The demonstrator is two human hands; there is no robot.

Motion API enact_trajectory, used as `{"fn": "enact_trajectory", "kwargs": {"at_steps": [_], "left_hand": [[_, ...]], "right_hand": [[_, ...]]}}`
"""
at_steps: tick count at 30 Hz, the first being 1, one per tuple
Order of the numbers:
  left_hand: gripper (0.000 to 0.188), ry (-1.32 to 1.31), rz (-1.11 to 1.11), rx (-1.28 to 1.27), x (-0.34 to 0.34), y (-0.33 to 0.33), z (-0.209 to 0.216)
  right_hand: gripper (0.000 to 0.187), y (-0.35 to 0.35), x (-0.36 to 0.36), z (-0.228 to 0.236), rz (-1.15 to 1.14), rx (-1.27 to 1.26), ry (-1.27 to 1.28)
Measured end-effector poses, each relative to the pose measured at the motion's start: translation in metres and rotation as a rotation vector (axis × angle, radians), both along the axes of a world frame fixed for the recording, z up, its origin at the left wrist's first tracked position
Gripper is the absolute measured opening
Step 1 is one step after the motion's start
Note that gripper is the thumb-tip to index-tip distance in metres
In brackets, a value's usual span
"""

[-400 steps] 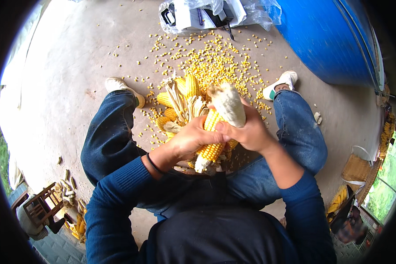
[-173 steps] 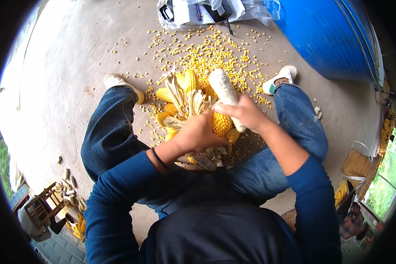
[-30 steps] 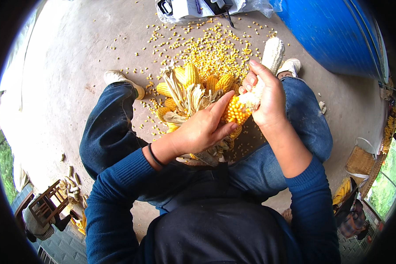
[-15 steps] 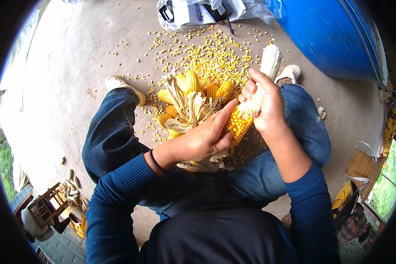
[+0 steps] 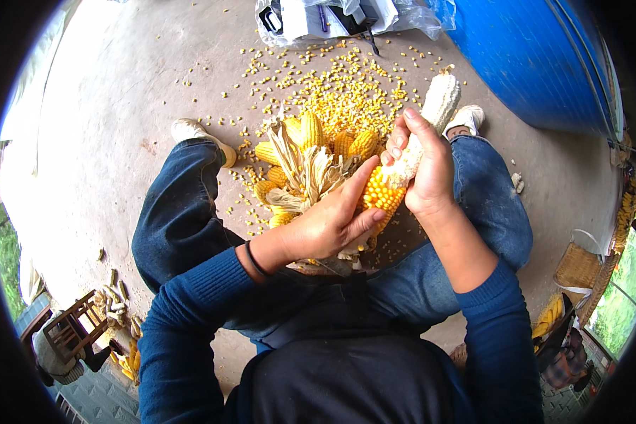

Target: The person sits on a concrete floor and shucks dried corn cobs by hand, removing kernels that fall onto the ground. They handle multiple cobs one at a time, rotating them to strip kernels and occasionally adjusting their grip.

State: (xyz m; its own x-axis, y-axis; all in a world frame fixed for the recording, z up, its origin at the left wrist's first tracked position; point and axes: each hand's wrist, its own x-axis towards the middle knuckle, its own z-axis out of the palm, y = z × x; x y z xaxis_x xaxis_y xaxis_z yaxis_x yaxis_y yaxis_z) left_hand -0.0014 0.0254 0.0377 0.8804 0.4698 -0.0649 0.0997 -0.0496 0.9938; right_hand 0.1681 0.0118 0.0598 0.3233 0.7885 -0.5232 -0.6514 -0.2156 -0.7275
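Observation:
My left hand [image 5: 330, 225] is wrapped round a yellow ear of corn [image 5: 384, 194], its thumb along the kernels. My right hand [image 5: 429, 169] grips a pale, bare corn cob [image 5: 441, 99], whose far end sticks out past the fingers. Bare cob and kernels meet between my hands; my right fingers hide whether they are one piece or two. Just beyond my left hand lies a heap of yellow ears [image 5: 311, 131] with dry husks [image 5: 305, 169] on top. Loose kernels [image 5: 339, 99] are spread over the floor behind the heap.
A large blue container [image 5: 530, 63] stands at the far right. Plastic wrapping [image 5: 424, 18] with papers and dark items lies at the far edge. At lower left are a wooden chair [image 5: 74, 326] and bare cobs [image 5: 112, 300]; a woven basket [image 5: 578, 265] stands at right. My legs flank the heap.
The bare cob and my right hand have shifted very slightly, the cob's far end a little to the right. My left thumb now lies higher across the kernels. Both grips hold.

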Motion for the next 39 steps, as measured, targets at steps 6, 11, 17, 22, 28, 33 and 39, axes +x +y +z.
{"fn": "enact_trajectory", "kwargs": {"at_steps": [6,11,17,22,28,33,39], "left_hand": [[0.074,-0.077,0.068,-0.247,0.008,-0.002,-0.004],[0.069,0.063,0.092,-0.012,0.013,-0.002,-0.003],[0.077,-0.068,-0.017,0.043,0.006,0.003,-0.003],[0.095,-0.048,0.053,0.271,0.011,0.004,0.003],[0.073,0.175,0.119,0.108,0.009,0.001,0.010],[0.070,0.138,0.163,0.139,0.010,-0.001,0.001],[0.073,0.275,0.113,0.292,0.016,-0.002,0.003]], "right_hand": [[0.019,-0.001,-0.002,0.002,-0.054,-0.044,-0.050],[0.018,-0.002,-0.003,0.005,-0.069,-0.031,-0.043],[0.017,-0.003,0.003,0.005,-0.041,-0.029,-0.066],[0.017,-0.001,0.000,0.008,-0.086,-0.049,-0.115],[0.016,0.002,0.007,0.007,-0.142,-0.034,-0.089],[0.017,0.001,0.001,0.007,-0.167,-0.074,-0.097],[0.017,0.000,-0.003,0.009,-0.130,-0.056,-0.105]]}}
